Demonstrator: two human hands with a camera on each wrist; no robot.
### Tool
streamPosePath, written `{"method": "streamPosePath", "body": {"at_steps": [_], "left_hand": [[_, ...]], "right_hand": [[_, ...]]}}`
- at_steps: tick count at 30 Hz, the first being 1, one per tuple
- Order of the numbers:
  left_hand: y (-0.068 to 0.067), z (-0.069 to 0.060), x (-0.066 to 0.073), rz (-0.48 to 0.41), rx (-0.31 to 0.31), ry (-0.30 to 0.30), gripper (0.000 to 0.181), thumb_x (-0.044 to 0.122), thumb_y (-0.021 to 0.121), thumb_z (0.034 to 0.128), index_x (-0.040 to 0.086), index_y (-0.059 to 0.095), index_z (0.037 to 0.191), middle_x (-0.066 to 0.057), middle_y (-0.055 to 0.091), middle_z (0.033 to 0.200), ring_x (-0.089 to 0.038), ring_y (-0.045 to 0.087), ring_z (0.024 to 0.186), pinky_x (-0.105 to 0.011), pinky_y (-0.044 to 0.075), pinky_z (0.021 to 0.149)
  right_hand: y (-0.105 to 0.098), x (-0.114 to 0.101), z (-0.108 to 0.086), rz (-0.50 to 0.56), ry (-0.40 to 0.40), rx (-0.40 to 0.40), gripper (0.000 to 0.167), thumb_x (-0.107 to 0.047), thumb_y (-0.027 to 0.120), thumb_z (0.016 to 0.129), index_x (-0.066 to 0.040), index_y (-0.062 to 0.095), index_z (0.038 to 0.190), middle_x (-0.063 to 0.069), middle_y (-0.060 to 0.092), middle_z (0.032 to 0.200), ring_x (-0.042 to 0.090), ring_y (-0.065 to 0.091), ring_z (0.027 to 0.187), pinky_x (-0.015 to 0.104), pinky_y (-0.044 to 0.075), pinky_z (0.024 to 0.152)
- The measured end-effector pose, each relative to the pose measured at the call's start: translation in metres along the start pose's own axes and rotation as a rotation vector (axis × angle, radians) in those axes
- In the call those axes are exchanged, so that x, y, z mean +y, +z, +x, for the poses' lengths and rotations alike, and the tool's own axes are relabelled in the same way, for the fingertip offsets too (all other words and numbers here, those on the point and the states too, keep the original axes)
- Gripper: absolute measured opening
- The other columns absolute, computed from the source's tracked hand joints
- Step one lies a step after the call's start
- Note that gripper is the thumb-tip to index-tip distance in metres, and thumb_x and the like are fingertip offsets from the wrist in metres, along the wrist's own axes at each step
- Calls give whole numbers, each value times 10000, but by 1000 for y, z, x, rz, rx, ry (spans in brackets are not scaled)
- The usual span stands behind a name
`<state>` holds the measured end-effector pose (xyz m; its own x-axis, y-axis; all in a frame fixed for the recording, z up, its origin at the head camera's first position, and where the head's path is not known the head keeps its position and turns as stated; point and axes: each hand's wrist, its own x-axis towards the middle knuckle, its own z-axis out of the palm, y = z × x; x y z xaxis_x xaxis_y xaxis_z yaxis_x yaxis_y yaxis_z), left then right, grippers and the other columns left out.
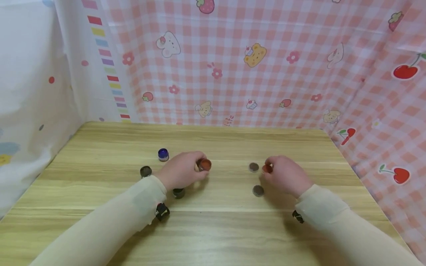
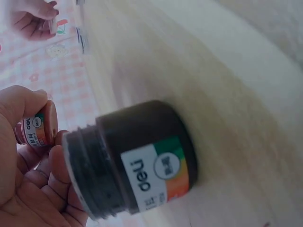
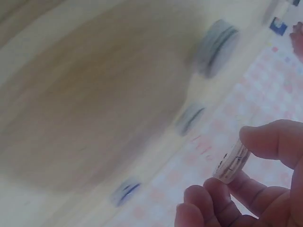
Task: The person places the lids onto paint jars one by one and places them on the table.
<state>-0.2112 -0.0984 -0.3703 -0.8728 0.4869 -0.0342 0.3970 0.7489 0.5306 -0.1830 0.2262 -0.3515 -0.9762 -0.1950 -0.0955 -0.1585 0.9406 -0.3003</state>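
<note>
My left hand (image 1: 181,170) grips a small paint jar (image 1: 205,164) with rust-orange paint showing at its open mouth. In the left wrist view the jar's label (image 2: 37,130) is visible between thumb and fingers. Off to the right, my right hand (image 1: 287,176) pinches a round lid (image 3: 232,162) between thumb and fingers; its inner face looks orange in the head view. Jar and lid are held apart. Two lids lie on the table left of the right hand, a far one (image 1: 254,167) and a near one (image 1: 257,191).
An uncapped dark jar (image 1: 178,193) stands just below the left hand. Farther left are another dark jar (image 1: 145,171) and a blue-purple jar (image 1: 163,154). A blue-edged lid (image 3: 125,191) shows in the right wrist view. Patterned cloth (image 1: 226,74) hangs behind the wooden table (image 1: 213,236).
</note>
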Motion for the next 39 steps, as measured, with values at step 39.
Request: {"method": "streamPosePath", "body": {"at_steps": [39], "left_hand": [[14,-7,23,-64,29,82,181,311,767,957,193,725,1088,104,703,943,-132,661,885,-348,536,834]], "right_hand": [[19,-100,-4,252,-258,92,334,-212,749,989,-66,695,1284,65,675,1120,225,635,1009,374,565,849]]}}
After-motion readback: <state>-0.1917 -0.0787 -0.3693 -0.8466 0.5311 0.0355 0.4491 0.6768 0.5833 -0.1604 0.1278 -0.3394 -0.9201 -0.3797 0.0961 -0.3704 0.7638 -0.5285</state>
